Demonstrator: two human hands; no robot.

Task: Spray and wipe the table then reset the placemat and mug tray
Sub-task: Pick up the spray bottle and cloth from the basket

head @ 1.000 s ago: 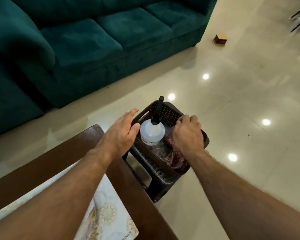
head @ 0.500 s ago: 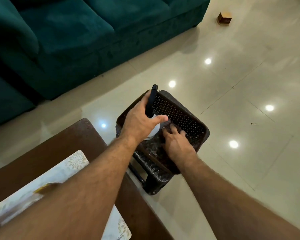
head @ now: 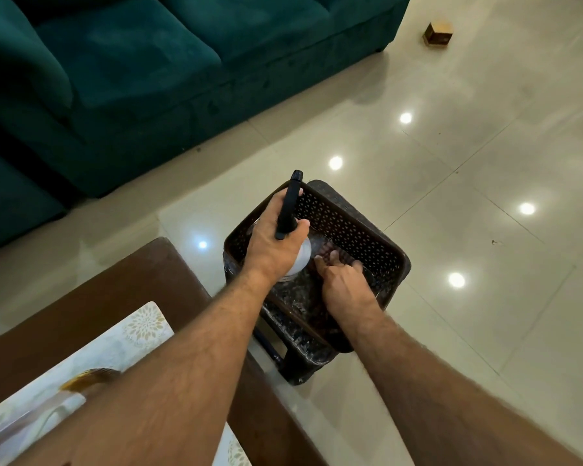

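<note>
A white spray bottle (head: pixel 303 260) with a black nozzle (head: pixel 290 205) stands in a dark perforated basket (head: pixel 357 230) set on a dark stool beside the table. My left hand (head: pixel 273 243) grips the bottle around its neck. My right hand (head: pixel 342 280) reaches down into the basket, fingers on a dark reddish cloth (head: pixel 327 252) at its bottom; whether it holds the cloth is unclear. The brown wooden table (head: pixel 132 290) lies at the lower left, with a pale floral placemat (head: pixel 125 344) on it. A brown curved object (head: pixel 88 378) shows on the mat, partly hidden by my left arm.
A teal sofa (head: pixel 148 68) runs along the far left. The glossy tiled floor (head: pixel 468 163) spreads to the right of the basket. A small wooden box (head: pixel 437 33) sits on the floor at the far right of the sofa.
My left hand went from open beside the spray bottle to gripping its neck. My right hand moved from the basket's rim down into the basket onto the cloth.
</note>
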